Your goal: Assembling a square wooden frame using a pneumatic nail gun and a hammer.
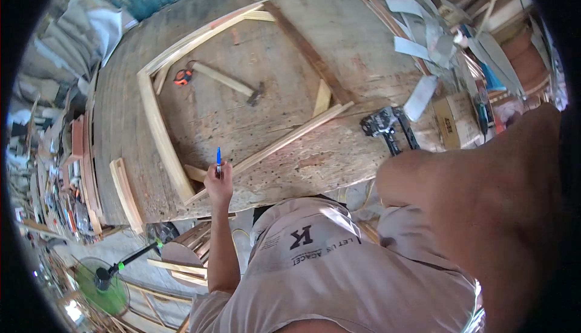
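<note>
Blue pen (218, 159) upright in left hand (218, 183), above wooden frame (158, 128).

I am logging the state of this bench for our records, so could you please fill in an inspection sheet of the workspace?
Surface: large chipboard workbench, worn and stained.
Job's things: pale wooden frame lying flat on the bench; blue pen upright in the left hand at the frame's near corner.
Clutter: hammer and orange tape measure inside the frame; black nail gun, cardboard box, grey offcut strips at the right; loose wood strip at the left edge.
Grippers: left hand closed round the pen; right arm raised close to the camera, its hand not seen.
Cables: nothing seen.
Surroundings: green fan and timber scraps on the floor, crowded shelves left.
</note>
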A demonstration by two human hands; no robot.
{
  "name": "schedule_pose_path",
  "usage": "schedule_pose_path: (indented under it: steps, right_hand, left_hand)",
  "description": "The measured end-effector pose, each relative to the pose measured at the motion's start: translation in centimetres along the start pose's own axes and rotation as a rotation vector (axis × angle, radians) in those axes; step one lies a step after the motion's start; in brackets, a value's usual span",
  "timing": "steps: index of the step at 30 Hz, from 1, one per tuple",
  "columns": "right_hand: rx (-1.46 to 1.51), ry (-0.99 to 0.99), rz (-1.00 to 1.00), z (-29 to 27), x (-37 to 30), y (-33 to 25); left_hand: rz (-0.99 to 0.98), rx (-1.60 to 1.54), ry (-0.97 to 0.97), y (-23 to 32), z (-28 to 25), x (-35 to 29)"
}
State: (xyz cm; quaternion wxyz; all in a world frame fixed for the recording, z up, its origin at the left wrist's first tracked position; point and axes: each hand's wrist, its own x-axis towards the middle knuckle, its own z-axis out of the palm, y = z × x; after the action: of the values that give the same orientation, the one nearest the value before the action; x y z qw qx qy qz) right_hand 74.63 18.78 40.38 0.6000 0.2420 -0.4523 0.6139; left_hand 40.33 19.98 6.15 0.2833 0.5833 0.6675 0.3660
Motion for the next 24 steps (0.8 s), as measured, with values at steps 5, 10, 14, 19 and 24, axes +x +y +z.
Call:
schedule_pose_path:
  steps: [5, 10, 14, 19, 24]
  right_hand:
    - [-0.059, 0.027, -0.059, 0.8, -1.2, -1.6]
    - [-0.096, 0.043, -0.096, 0.8, -1.8, -3.1]
    - [-0.118, 0.057, -0.137, 0.9, -2.6, -5.7]
    - [-0.059, 0.037, -0.16, 0.0, -2.7, -4.1]
    - [-0.006, 0.047, -0.191, 0.7, -3.7, -3.7]
  left_hand:
    - [0.019, 0.045, -0.084, 0.5, 3.0, -1.9]
    - [0.027, 0.114, -0.11, 1.4, 4.5, -2.8]
    - [0.066, 0.178, -0.114, 3.6, 5.5, -2.2]
    - [0.078, 0.113, -0.103, 4.4, 6.3, -2.3]
    - [0.037, 0.177, -0.122, 4.7, 6.9, -2.5]
